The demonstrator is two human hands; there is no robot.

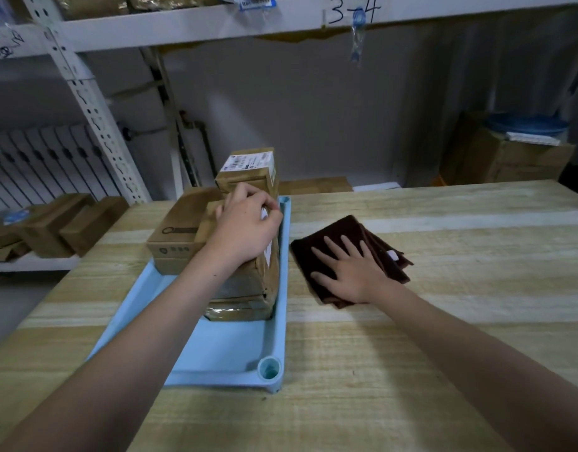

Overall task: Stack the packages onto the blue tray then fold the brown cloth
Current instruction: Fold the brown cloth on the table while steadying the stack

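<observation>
Here, hands (pixel 346 272) on packages (pixel 242 282), cloth (pixel 313 249)

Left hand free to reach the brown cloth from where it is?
Probably yes. The left hand rests on the packages just across the blue tray rim from the brown cloth, though the right hand presses flat on much of it.

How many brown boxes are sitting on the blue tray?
3 at least. One box with a white label at the back, one flat box on the tray's left, and one taped package under the left hand. More may be hidden.
</observation>
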